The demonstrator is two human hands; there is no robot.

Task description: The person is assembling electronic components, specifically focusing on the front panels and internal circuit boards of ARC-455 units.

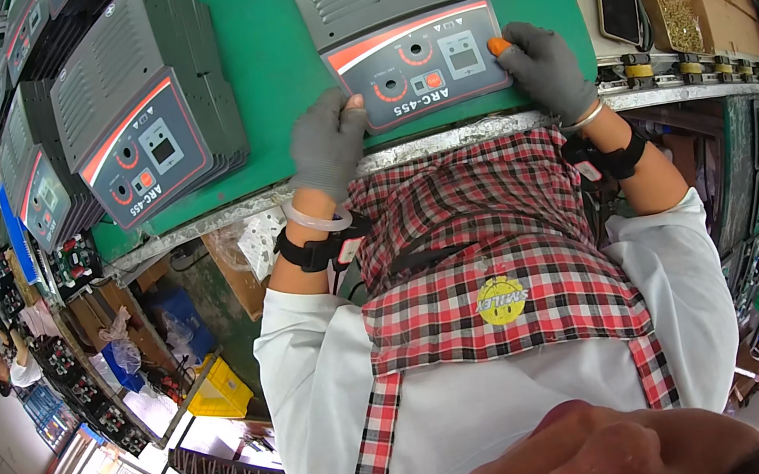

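"Where do we have the grey casing (398, 25)?"
"On the green worktop (259, 45), right of the stacked casings (138, 107)."
"How are we holding it?"
"Our gloved left hand (328, 145) grips its lower left edge, our gloved right hand (545, 71) its right edge."

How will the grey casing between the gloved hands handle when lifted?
The casing should feel stiff: its panels meet at a crisp bend. It's probably light for its size, as similar casings at left look like thin nested shells. Flat faces make rolling unlikely.
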